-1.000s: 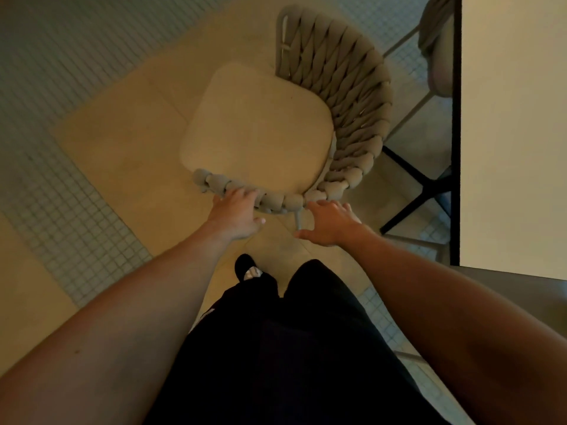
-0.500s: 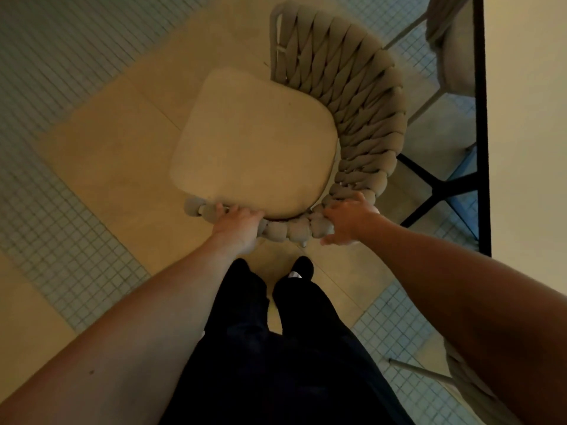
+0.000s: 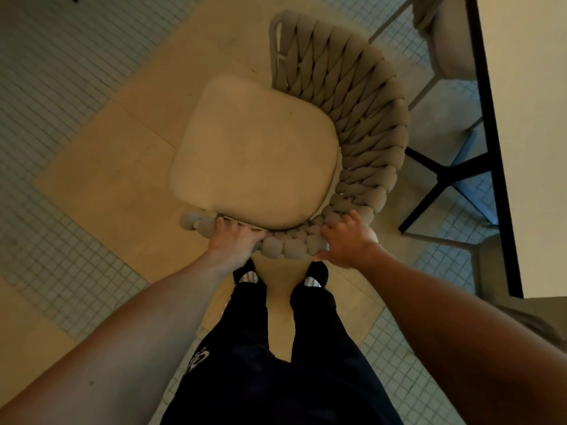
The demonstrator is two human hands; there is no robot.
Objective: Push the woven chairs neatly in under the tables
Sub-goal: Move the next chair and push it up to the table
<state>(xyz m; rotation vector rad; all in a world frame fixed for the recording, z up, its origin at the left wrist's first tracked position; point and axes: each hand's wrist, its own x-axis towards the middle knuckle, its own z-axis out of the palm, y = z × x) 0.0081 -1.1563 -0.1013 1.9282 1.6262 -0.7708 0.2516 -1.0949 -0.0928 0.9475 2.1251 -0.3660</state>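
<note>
A woven chair (image 3: 362,118) with a beige seat cushion (image 3: 254,154) stands on the floor straight below me, left of the table (image 3: 527,124). Its braided rope back curves from the near edge round to the right side. My left hand (image 3: 234,240) grips the near rim of the back at its left end. My right hand (image 3: 346,240) grips the same rim where it bends to the right. The chair is outside the table, its seat turned away to the upper left.
The pale tabletop with a dark edge fills the right side; its black cross base (image 3: 441,176) is underneath. A second woven chair (image 3: 445,38) is tucked under the table at top right. My feet (image 3: 279,274) stand just behind the chair on tiled floor.
Both hands went from hovering open behind the chair back to closing on its rim. I stepped closer, and the chair now lies nearer my feet.
</note>
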